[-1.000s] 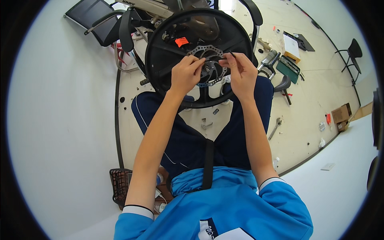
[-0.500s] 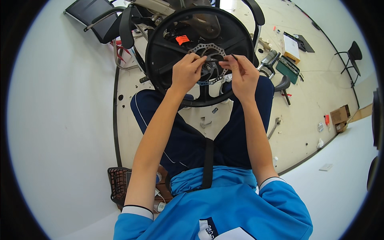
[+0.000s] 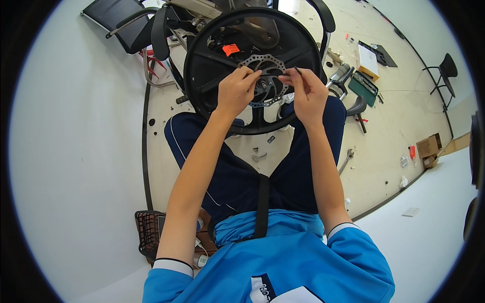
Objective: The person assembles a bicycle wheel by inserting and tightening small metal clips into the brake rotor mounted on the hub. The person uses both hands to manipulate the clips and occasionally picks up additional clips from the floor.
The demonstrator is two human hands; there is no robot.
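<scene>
Little change from half a second ago: both hands keep the same pose over the wheel centre, right fingertips shifted only slightly. Left hand (image 3: pixel 238 90) pinches narrow, thumb against forefinger; right hand (image 3: pixel 307 93) is narrow too, fingertips together. Both hold a thin dark rod (image 3: pixel 273 76) that spans the gap between them, just above the brake disc (image 3: pixel 278 62). Can't tell if the rod touches the disc. A short dark tip (image 3: pixel 297 70) sticks up beside the right fingers. Compared with a second ago, the wrench (image 3: pixel 347 160) shows less, its lower part cut off by the right forearm.

Black wheel (image 3: pixel 257 116) is in front of the knees, between two black armrests. Floor (image 3: pixel 384 151) is pale, small parts scattered on it. White wall (image 3: pixel 76 151) on the left, dark skirting along its foot. White wall at lower right too, with a socket plate (image 3: pixel 410 212).

Floor, right side: green tool case (image 3: pixel 365 87), white-and-yellow box (image 3: pixel 368 61), open cardboard box (image 3: pixel 429 145), red item (image 3: pixel 413 152) near it, dark chair (image 3: pixel 447 65) farther off. Left: grey-black chair (image 3: pixel 121 25) at top, black basket (image 3: pixel 148 230) near the left elbow. Orange piece (image 3: pixel 231 49) shows within the wheel's outline. Left fingers hide part of the disc.
</scene>
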